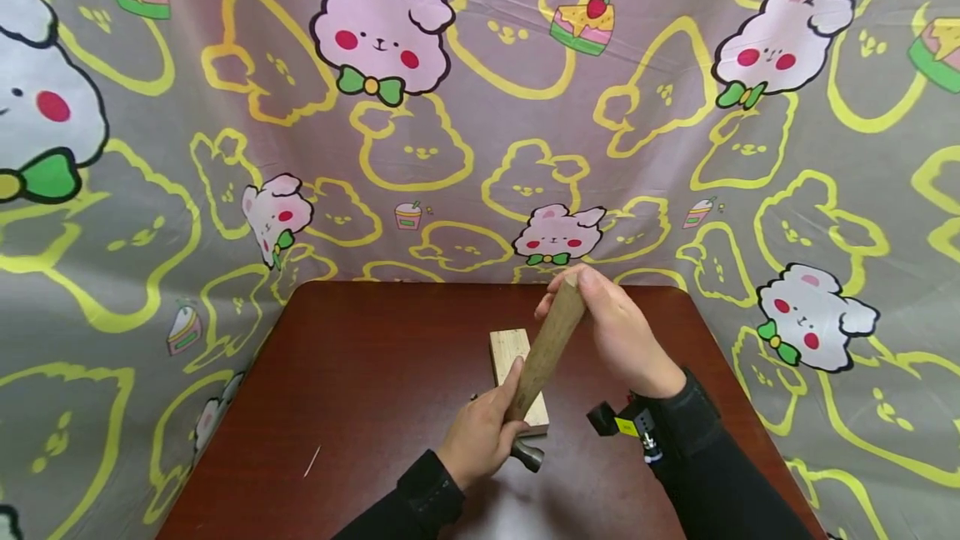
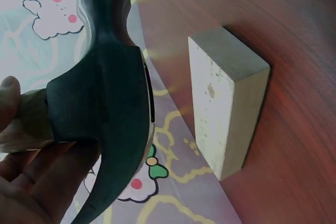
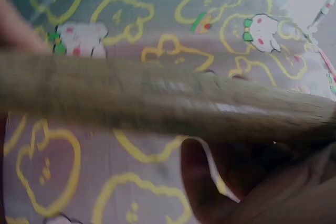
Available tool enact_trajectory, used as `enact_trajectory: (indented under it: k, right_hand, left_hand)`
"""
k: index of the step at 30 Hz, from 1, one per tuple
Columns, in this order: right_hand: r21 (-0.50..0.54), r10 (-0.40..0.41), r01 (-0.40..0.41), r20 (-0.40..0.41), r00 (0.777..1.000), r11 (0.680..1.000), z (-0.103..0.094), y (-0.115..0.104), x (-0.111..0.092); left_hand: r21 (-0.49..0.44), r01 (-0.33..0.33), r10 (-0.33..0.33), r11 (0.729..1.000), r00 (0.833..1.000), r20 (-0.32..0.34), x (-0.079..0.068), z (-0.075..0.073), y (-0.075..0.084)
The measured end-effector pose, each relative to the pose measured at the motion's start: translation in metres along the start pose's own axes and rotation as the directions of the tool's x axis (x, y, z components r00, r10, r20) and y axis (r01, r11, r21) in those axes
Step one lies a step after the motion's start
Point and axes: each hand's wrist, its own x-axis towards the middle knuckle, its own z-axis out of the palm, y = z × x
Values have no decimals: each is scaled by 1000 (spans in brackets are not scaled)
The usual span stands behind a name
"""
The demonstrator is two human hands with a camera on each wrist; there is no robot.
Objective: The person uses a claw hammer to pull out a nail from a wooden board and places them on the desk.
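Note:
A claw hammer with a wooden handle (image 1: 551, 348) is held in the air above the table, its handle slanting up to the right. My left hand (image 1: 476, 436) grips it low on the handle, right beside the dark metal head (image 2: 105, 93). At the handle's upper end my right hand (image 1: 618, 327) holds the wood between thumb and fingers; in the right wrist view the handle (image 3: 131, 98) crosses the picture, with curled fingers under one end. Behind the hammer a pale wooden block (image 1: 510, 346) lies on the table, partly hidden in the head view but whole in the left wrist view.
On the left of the dark red-brown table (image 1: 375, 373) lies a thin, pale, stick-like piece (image 1: 312, 461), too small to identify. Patterned cloth (image 1: 465, 123) with cartoon rabbits hangs around the table's back and sides. A small camera device (image 1: 633, 423) is strapped at the right wrist.

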Motion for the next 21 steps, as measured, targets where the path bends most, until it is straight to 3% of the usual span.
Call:
enact_trajectory:
  k: [4, 7, 9, 11, 14, 18, 21]
  right_hand:
    - [-253, 123, -121, -8, 992, 960, -3, -5, 2]
    - [-392, 175, -179, -46, 984, 903, -6, -3, 2]
    - [-485, 163, -186, -91, 982, 854, -11, 0, 2]
    - [-583, 103, -165, -138, 985, 795, -18, 9, 2]
    - [-710, -54, -92, -181, 982, 699, -28, 16, 4]
    - [-826, -274, -17, -206, 939, 563, -40, 25, 7]
    - [-873, -349, -6, -202, 915, 488, -47, 31, 10]
  left_hand:
    - [-30, 108, -108, 994, 994, 13, -4, -7, -7]
    - [-49, 214, -213, 976, 977, 26, -7, -16, -14]
    - [-50, 267, -266, 962, 964, 27, -8, -22, -19]
    - [-22, 313, -312, 950, 950, 30, -11, -28, -25]
    - [13, 377, -377, 926, 925, 36, -18, -35, -33]
    - [12, 482, -481, 876, 874, 71, -31, -42, -45]
    - [-6, 555, -552, 832, 827, 104, -43, -44, -53]
